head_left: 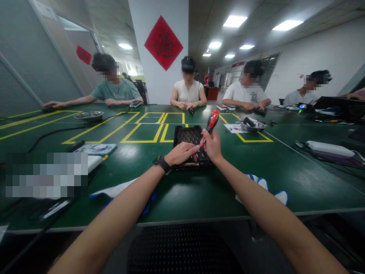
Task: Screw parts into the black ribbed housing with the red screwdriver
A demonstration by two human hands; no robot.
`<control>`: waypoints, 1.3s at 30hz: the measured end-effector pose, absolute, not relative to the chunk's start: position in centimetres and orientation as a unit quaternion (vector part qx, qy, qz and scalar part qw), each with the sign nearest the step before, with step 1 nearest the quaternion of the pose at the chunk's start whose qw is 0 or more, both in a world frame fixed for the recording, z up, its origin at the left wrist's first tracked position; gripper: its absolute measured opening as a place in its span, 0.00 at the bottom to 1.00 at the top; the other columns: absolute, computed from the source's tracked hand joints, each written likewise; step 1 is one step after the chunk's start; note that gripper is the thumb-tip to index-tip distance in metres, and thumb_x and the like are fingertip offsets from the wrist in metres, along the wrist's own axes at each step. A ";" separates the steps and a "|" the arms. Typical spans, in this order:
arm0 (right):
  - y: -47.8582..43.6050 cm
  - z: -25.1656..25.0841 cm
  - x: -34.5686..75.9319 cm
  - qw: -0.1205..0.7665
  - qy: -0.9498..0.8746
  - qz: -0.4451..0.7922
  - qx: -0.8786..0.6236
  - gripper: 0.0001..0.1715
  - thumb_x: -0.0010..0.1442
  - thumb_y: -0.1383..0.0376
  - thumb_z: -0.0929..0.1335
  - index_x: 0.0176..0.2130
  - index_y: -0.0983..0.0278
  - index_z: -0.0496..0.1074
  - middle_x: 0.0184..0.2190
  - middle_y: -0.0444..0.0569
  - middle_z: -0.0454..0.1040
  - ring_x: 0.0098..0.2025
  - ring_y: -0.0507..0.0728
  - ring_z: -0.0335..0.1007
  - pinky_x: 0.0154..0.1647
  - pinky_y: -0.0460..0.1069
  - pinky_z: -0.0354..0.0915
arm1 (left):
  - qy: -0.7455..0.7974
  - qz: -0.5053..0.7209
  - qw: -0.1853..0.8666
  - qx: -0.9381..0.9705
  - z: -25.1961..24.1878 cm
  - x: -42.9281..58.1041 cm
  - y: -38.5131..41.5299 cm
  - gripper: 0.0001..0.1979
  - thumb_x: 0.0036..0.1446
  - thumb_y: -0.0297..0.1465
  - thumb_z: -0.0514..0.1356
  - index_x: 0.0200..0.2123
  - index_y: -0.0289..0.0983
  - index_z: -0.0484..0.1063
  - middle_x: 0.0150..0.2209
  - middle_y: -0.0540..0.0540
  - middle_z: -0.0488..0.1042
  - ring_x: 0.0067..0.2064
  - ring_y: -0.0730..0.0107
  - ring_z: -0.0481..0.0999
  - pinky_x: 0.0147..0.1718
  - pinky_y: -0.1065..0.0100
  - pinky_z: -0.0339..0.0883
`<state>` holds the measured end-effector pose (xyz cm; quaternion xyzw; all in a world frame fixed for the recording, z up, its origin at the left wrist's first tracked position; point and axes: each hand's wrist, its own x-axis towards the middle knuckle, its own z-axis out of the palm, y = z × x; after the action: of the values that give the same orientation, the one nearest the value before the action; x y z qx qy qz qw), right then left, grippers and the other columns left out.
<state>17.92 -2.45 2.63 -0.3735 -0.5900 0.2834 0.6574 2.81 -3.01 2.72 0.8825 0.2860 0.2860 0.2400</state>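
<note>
My right hand [212,145] is closed round a screwdriver with a red and black handle [212,120], held nearly upright with its tip down on a black flat device [186,137] lying on the green table [285,179]. My left hand [181,153] rests on the near part of the device, its fingers curled toward the screwdriver's shaft. A black watch sits on my left wrist [162,163].
White and blue gloves [265,188] lie under my forearms near the table's front edge. A metal bowl [90,115] stands far left, another bowl with parts [252,125] at right. Several people sit across the table. Cables and a white power strip [330,148] lie at right.
</note>
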 end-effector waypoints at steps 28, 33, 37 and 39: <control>-3.2 3.9 17.9 0.662 -0.605 0.326 -0.298 0.16 0.57 0.51 0.62 0.36 0.62 0.60 0.14 0.36 0.64 0.11 0.44 0.51 0.12 0.41 0.45 | 0.292 0.304 0.050 0.905 2.2 3.4 -2.3 0.11 0.56 0.35 0.55 0.31 0.35 0.74 0.30 0.46 0.74 0.32 0.71 0.70 0.34 0.71 0.59; -3.0 3.7 17.9 0.633 -0.630 0.350 -0.282 0.20 0.59 0.51 0.59 0.39 0.64 0.65 0.14 0.37 0.62 0.13 0.44 0.50 0.14 0.42 0.46 | 0.275 0.310 0.095 0.905 1.8 3.4 -2.0 0.12 0.57 0.34 0.53 0.29 0.33 0.72 0.28 0.47 0.72 0.31 0.73 0.68 0.33 0.72 0.59; -3.0 3.4 17.5 0.641 -0.620 0.347 -0.289 0.19 0.58 0.51 0.60 0.38 0.64 0.65 0.14 0.36 0.60 0.14 0.44 0.51 0.15 0.41 0.48 | 0.278 0.307 0.143 0.899 1.6 3.4 -1.9 0.14 0.55 0.38 0.55 0.29 0.32 0.71 0.27 0.49 0.71 0.29 0.74 0.67 0.31 0.73 0.59; -3.0 3.3 17.3 0.645 -0.613 0.352 -0.290 0.18 0.57 0.51 0.61 0.38 0.63 0.64 0.14 0.36 0.61 0.14 0.44 0.51 0.15 0.41 0.48 | 0.290 0.312 0.160 0.891 1.5 3.4 -1.8 0.15 0.53 0.40 0.57 0.28 0.32 0.71 0.25 0.50 0.70 0.27 0.75 0.66 0.29 0.73 0.58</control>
<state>17.33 -3.04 3.28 -0.2901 -0.6127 0.3525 0.6451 3.39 -1.79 1.52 0.8906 0.2899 0.3118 0.1602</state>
